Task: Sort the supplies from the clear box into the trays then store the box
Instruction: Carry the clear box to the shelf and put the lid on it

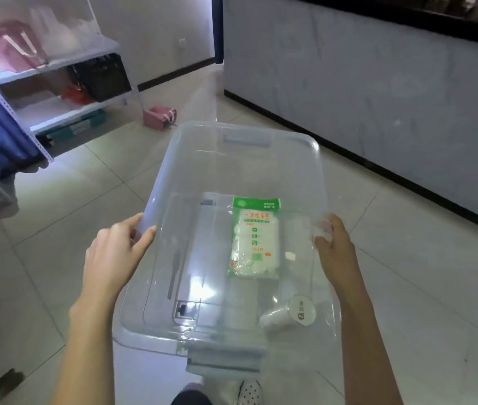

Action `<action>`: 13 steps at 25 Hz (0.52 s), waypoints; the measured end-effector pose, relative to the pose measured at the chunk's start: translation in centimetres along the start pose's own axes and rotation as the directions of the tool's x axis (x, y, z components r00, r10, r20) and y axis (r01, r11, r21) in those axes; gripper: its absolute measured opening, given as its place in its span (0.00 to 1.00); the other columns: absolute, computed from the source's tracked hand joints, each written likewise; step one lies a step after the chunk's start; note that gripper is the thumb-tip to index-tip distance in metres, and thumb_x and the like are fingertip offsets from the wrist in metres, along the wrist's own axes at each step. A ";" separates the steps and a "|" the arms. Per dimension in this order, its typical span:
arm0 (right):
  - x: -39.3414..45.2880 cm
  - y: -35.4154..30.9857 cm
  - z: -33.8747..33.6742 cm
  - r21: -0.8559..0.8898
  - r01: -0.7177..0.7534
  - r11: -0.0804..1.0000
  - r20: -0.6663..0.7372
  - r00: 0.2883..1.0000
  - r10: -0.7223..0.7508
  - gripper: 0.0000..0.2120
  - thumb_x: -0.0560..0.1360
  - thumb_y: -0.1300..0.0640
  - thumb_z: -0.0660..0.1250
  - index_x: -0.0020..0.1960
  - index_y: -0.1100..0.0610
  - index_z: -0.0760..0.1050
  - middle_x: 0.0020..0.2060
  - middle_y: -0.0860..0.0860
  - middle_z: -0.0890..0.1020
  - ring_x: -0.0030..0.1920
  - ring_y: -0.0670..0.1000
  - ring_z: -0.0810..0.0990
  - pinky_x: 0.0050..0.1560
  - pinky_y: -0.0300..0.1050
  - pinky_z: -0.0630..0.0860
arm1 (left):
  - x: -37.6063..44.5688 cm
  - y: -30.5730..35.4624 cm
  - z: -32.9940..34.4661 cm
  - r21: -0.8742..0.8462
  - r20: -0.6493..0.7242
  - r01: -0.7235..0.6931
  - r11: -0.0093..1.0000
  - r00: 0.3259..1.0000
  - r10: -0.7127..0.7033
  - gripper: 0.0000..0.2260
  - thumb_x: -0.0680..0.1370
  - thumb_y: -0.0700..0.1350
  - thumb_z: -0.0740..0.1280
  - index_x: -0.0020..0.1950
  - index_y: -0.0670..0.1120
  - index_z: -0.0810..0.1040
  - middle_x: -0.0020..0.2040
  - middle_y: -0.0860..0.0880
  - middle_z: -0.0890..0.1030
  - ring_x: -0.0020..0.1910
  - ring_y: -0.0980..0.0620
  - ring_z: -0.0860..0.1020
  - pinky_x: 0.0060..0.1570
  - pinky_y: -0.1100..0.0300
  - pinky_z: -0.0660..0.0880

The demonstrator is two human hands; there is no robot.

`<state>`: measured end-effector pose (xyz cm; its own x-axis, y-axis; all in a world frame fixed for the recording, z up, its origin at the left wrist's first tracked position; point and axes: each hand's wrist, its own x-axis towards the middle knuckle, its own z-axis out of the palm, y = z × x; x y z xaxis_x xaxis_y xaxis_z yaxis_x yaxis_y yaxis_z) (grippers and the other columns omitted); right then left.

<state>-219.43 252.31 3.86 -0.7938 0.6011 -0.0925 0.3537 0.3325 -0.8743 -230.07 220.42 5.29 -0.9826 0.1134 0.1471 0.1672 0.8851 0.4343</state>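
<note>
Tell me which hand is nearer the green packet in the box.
Right. The right hand grips the clear box rim just beside the green packet; the left hand grips the opposite rim, farther off.

Both bare forearms reach forward and a little inward. The left hand (115,255) grips the box (232,159) at its left rim, fingers curled over the edge. The right hand (335,244) holds the right rim, fingers wrapped inside.
</note>
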 end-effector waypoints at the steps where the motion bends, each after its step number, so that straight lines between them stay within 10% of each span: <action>1: 1.9 -0.6 0.4 0.009 0.012 1.000 0.014 1.000 -0.012 0.23 0.80 0.64 0.56 0.74 0.54 0.59 0.59 0.45 0.70 0.56 0.44 0.68 0.54 0.38 0.63 | 1.6 0.2 0.3 -0.004 -0.001 0.010 1.000 1.000 -0.010 0.06 0.77 0.56 0.62 0.48 0.56 0.76 0.27 0.50 0.74 0.32 0.48 0.73 0.32 0.57 0.68; 13: 31.4 -9.1 13.6 0.009 0.009 1.000 0.080 0.997 -0.010 0.18 0.77 0.67 0.58 0.64 0.52 0.69 0.51 0.46 0.77 0.45 0.41 0.77 0.35 0.29 0.70 | 34.7 -2.5 5.7 0.008 0.107 0.006 1.000 0.994 -0.007 0.21 0.76 0.58 0.64 0.65 0.48 0.75 0.35 0.55 0.80 0.54 0.42 0.78 0.47 0.50 0.73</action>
<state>-254.33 258.23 2.42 -0.8343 0.5376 -0.1219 0.3419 0.3312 -0.8794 -265.10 224.73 4.20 -0.9868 0.1549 0.0478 0.1603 0.8895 0.4279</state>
